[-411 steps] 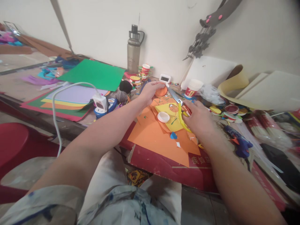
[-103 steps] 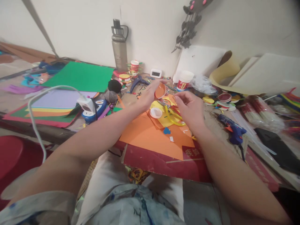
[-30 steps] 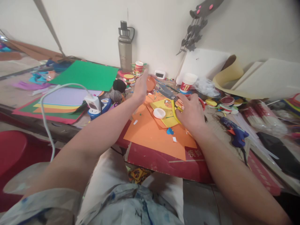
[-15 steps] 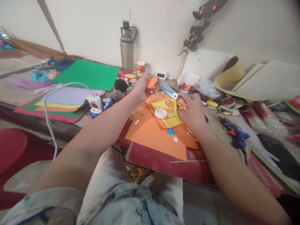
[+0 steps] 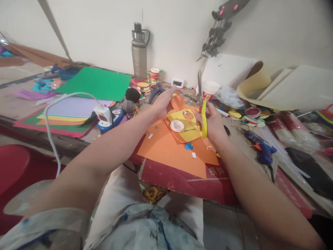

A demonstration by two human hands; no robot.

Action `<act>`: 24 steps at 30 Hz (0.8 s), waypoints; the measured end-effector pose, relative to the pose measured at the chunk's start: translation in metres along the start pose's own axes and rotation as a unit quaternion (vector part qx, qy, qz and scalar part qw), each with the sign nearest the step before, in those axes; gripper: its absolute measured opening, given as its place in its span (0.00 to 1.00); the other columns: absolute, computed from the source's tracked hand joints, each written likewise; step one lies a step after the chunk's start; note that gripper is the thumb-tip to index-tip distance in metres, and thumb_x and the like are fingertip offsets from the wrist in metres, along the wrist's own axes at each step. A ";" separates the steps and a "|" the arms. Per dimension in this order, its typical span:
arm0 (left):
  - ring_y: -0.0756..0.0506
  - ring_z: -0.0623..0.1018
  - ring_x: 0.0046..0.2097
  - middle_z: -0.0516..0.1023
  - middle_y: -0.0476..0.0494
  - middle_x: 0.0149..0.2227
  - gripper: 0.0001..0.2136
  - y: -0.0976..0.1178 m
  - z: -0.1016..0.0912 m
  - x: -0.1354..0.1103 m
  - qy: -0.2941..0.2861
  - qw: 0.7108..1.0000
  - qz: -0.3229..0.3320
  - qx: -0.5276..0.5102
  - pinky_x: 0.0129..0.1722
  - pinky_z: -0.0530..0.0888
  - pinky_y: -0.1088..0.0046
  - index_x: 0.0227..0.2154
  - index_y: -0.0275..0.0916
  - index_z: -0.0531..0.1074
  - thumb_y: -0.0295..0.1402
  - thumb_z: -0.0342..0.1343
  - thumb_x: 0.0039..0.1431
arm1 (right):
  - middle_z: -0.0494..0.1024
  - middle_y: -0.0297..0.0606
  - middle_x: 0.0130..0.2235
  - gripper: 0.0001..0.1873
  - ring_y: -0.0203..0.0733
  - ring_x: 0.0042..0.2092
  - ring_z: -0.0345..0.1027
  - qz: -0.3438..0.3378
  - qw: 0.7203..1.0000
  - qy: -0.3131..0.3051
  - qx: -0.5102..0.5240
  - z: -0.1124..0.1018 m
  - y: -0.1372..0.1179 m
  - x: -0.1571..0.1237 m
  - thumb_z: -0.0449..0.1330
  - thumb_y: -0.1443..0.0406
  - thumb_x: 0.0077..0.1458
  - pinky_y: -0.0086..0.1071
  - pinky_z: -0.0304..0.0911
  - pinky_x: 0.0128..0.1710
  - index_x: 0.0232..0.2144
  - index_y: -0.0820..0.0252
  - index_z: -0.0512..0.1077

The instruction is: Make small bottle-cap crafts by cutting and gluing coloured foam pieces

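Note:
My left hand [image 5: 164, 101] is closed around a rounded orange paper piece [image 5: 178, 101], over the far part of the paper pile. In my right hand [image 5: 213, 121] are scissors with yellow handles [image 5: 204, 119], their blades pointing up and apart from the orange piece. Below my hands lie a yellow paper sheet [image 5: 187, 135] and a large orange paper sheet [image 5: 169, 152]. A small white round lid [image 5: 177, 126] rests on the yellow sheet. A blue paper scrap [image 5: 188, 146] lies nearer to me.
A water bottle [image 5: 139, 57] stands by the wall. Green paper [image 5: 96, 83] and a power strip [image 5: 111, 119] with a white cable are left. A paper cup [image 5: 210, 91] stands at the back; a glue gun [image 5: 262, 147] and dark phone [image 5: 307, 170] lie right.
The scissors have swung from pointing left at the orange piece to pointing up, away from it. My left hand has shifted slightly right and nearer with the orange piece, which now shows its rounded face.

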State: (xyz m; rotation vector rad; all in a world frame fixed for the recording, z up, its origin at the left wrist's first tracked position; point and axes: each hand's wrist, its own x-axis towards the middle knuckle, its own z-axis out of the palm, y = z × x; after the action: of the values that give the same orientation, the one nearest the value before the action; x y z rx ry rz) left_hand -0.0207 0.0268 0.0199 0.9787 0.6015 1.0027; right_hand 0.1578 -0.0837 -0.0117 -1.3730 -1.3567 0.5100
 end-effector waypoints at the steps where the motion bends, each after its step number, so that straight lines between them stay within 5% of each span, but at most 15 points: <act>1: 0.46 0.85 0.37 0.85 0.42 0.34 0.24 -0.002 0.002 -0.002 -0.011 1.000 0.004 -0.005 0.38 0.79 0.73 0.43 0.39 0.79 0.58 0.60 0.67 | 0.77 0.27 0.31 0.26 0.40 0.29 0.73 0.035 0.998 0.006 0.046 0.003 -0.003 -0.001 0.69 0.52 0.54 0.34 0.69 0.28 0.54 0.45 0.71; 4: 0.43 0.86 0.42 0.86 0.40 0.40 0.23 -0.009 0.011 -0.009 -0.053 0.998 0.014 -0.014 0.42 0.81 0.70 0.46 0.40 0.80 0.57 0.60 0.69 | 0.79 0.27 0.33 0.30 0.37 0.29 0.74 0.089 0.986 0.014 0.144 0.011 -0.014 -0.005 0.72 0.51 0.50 0.30 0.66 0.25 0.53 0.46 0.69; 8: 0.42 0.87 0.46 0.86 0.41 0.42 0.19 -0.014 0.022 -0.021 -0.101 0.995 0.011 -0.017 0.42 0.82 0.70 0.48 0.41 0.80 0.52 0.56 0.73 | 0.80 0.29 0.34 0.30 0.37 0.29 0.73 0.077 0.988 -0.002 0.134 0.014 -0.022 -0.008 0.74 0.48 0.48 0.29 0.64 0.25 0.49 0.48 0.70; 15: 0.43 0.86 0.53 0.86 0.39 0.51 0.19 -0.006 0.026 -0.025 -0.060 0.997 -0.003 -0.037 0.50 0.82 0.69 0.52 0.40 0.79 0.49 0.56 0.73 | 0.77 0.29 0.32 0.27 0.40 0.29 0.72 0.096 0.991 0.030 0.091 0.010 -0.016 -0.002 0.70 0.48 0.53 0.33 0.66 0.26 0.51 0.47 0.69; 20: 0.45 0.84 0.54 0.84 0.40 0.57 0.15 0.004 0.013 -0.013 -0.025 0.996 0.063 -0.065 0.49 0.81 0.70 0.56 0.44 0.78 0.43 0.58 0.73 | 0.84 0.41 0.44 0.25 0.48 0.40 0.78 0.035 0.994 0.045 -0.096 -0.007 -0.017 0.000 0.67 0.55 0.57 0.42 0.74 0.40 0.55 0.54 0.74; 24: 0.46 0.83 0.53 0.83 0.44 0.59 0.18 0.013 -0.003 0.001 0.044 0.990 0.116 -0.067 0.47 0.80 0.73 0.61 0.49 0.76 0.42 0.61 0.71 | 0.86 0.50 0.49 0.23 0.59 0.51 0.80 0.010 0.938 0.032 -0.344 -0.016 -0.026 -0.007 0.63 0.62 0.59 0.50 0.73 0.52 0.56 0.58 0.78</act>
State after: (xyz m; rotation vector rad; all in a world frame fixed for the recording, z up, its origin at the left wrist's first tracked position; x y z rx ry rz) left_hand -0.0283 0.0315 0.0302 0.9018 0.4923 1.2827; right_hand 0.1592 -0.1021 0.0134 -1.9438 -1.5378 -0.0197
